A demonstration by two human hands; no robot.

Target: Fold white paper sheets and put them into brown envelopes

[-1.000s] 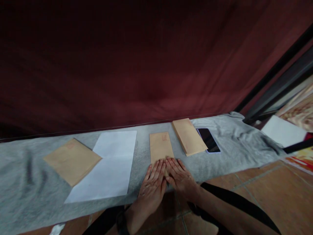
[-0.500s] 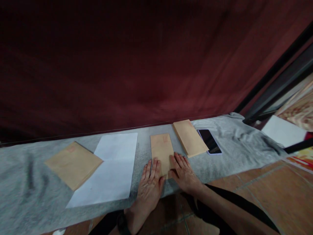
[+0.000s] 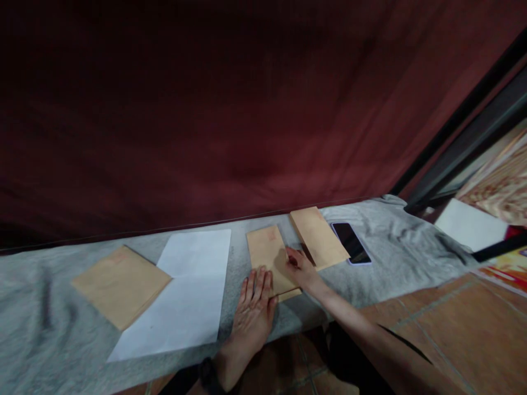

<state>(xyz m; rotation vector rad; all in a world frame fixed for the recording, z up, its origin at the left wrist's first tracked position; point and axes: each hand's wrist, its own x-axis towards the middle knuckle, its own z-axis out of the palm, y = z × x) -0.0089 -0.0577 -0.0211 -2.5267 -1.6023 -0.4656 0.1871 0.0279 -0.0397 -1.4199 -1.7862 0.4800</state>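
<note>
A brown paper envelope lies in front of me with a faint red mark near its top. My left hand rests flat on its lower left part, fingers stretched out. At its right edge my right hand is closed, the fingers curled in a pinch on the paper. A narrow brown strip, perhaps the envelope's flap, shows at the bottom edge. Just right of my right hand lies a stack of brown envelopes.
A phone in a pale purple case touches the right stack. On the left, more brown envelopes overlap a creased white paper sheet. All lie on a grey cloth. A dark red curtain hangs behind; tiled floor shows below.
My right hand has gone from lying flat to a pinch farther up the envelope's right edge. The envelope has turned slightly, and a strip now shows at its bottom. My left hand stays flat.
</note>
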